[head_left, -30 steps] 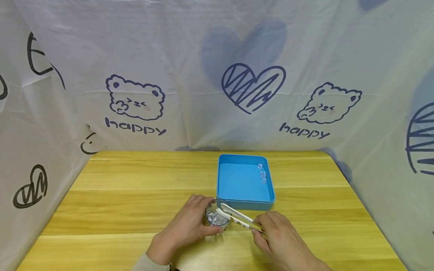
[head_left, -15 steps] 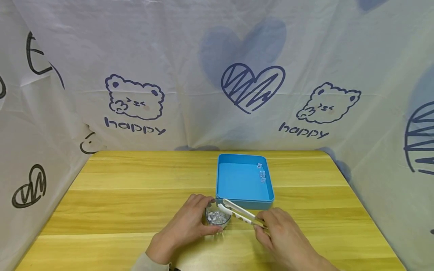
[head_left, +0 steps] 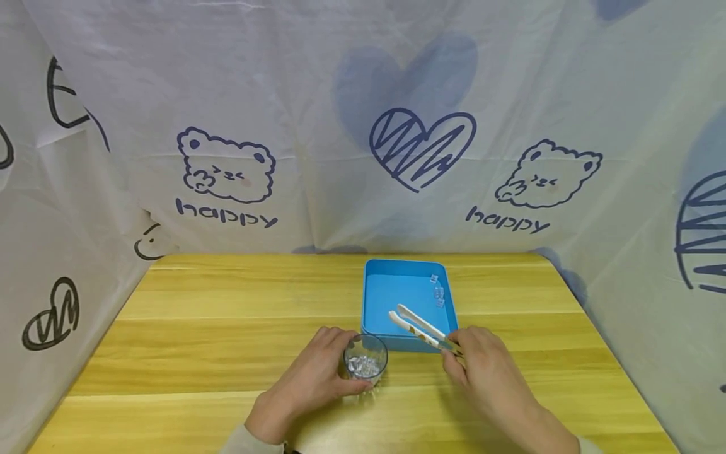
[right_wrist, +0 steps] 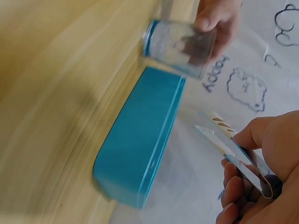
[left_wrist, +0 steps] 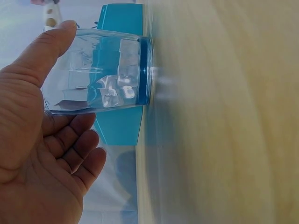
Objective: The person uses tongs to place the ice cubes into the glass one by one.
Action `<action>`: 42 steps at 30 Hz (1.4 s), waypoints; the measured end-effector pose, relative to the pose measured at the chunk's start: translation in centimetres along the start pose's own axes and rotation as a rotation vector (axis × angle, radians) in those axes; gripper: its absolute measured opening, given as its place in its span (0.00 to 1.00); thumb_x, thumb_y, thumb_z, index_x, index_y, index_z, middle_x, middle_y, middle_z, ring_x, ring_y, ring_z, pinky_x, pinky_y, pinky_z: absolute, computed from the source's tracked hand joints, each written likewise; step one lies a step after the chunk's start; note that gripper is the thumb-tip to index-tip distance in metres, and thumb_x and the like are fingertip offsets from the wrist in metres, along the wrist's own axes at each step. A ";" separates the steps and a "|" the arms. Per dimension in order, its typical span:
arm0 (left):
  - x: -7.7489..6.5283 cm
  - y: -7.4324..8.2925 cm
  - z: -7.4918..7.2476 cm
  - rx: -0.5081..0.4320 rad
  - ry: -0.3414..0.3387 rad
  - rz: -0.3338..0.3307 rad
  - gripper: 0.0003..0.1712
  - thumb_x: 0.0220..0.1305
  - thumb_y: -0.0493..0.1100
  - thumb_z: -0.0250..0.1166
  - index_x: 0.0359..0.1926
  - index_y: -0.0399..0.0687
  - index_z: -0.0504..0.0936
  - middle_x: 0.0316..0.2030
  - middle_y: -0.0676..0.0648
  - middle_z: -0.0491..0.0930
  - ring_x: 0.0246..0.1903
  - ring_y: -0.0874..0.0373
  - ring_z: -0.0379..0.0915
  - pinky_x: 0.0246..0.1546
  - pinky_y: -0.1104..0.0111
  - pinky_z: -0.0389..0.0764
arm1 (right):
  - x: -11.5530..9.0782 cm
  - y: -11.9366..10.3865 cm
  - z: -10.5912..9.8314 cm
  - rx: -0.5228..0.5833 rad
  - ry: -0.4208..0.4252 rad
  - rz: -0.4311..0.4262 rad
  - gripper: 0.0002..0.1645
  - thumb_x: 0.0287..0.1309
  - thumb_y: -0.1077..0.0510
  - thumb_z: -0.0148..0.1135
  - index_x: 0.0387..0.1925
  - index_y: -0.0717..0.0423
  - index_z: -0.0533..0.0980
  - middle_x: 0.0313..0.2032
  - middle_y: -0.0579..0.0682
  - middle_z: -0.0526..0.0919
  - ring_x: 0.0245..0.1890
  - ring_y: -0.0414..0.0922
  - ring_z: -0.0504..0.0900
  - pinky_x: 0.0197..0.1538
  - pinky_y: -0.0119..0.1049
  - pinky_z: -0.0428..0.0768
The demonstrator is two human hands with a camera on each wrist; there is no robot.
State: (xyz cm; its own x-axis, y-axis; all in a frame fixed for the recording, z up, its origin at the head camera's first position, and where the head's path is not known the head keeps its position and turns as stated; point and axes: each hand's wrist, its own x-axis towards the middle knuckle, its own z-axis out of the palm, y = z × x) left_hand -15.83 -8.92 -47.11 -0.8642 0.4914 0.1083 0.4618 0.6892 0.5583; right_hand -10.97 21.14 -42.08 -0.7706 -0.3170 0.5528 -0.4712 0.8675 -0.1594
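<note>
My left hand (head_left: 314,375) grips a clear glass cup (head_left: 379,350), thumb and fingers round its side as it stands upright on the table. Transparent ice-like cubes (left_wrist: 114,91) lie at the bottom of the cup. In my right hand (head_left: 490,369) is a pair of white-tipped tongs (head_left: 418,329), held by the handle, the tips a small gap apart. These tips hang over the near part of a blue square box (head_left: 386,293); I cannot tell whether a clear cube sits between them. Several clear cubes (head_left: 439,292) lie along the box's right wall.
The box stands just behind the cup on the wood-grain table (head_left: 238,315). A white cloth (head_left: 329,189) with bear, heart and "happy" drawings hangs behind the table and along both sides.
My right hand has lifted the tongs out of the cup and carried them right and away from me, over the box. The left hand and cup have stayed put.
</note>
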 end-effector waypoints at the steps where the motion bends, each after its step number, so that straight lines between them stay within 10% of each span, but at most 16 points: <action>1: 0.0 0.0 0.0 -0.001 -0.002 -0.002 0.51 0.53 0.64 0.81 0.70 0.41 0.75 0.59 0.46 0.80 0.57 0.54 0.71 0.64 0.53 0.80 | 0.1 0.4 0.2 -0.007 0.006 0.002 0.10 0.56 0.61 0.76 0.35 0.59 0.80 0.29 0.46 0.80 0.30 0.40 0.76 0.34 0.41 0.81; 15: -0.1 -0.1 0.1 0.013 -0.001 -0.002 0.51 0.53 0.65 0.81 0.69 0.41 0.75 0.60 0.46 0.80 0.58 0.53 0.72 0.64 0.52 0.81 | 2.0 3.8 1.9 -0.276 0.040 0.029 0.20 0.54 0.61 0.72 0.20 0.58 0.67 0.17 0.47 0.60 0.18 0.44 0.60 0.21 0.35 0.59; 26: 0.0 -0.1 0.1 0.003 0.001 0.002 0.51 0.53 0.64 0.81 0.69 0.41 0.75 0.60 0.46 0.80 0.59 0.52 0.72 0.64 0.52 0.80 | 2.9 4.0 2.9 -0.383 -0.117 0.066 0.19 0.59 0.63 0.69 0.19 0.61 0.68 0.17 0.51 0.64 0.19 0.48 0.63 0.23 0.38 0.63; 42: 0.0 -0.2 0.1 0.009 0.004 0.007 0.51 0.53 0.64 0.81 0.70 0.41 0.75 0.59 0.46 0.80 0.59 0.52 0.72 0.65 0.52 0.80 | 3.9 3.9 4.8 -0.478 -0.136 0.059 0.06 0.58 0.74 0.61 0.27 0.69 0.73 0.20 0.56 0.67 0.23 0.51 0.67 0.25 0.41 0.69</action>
State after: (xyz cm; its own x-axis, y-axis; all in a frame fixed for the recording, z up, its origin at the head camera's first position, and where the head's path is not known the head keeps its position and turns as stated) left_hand -15.89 -8.98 -47.31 -0.8619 0.4937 0.1156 0.4695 0.6909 0.5497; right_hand -17.89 21.45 -44.52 -0.8539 -0.2820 0.4374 -0.2004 0.9538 0.2237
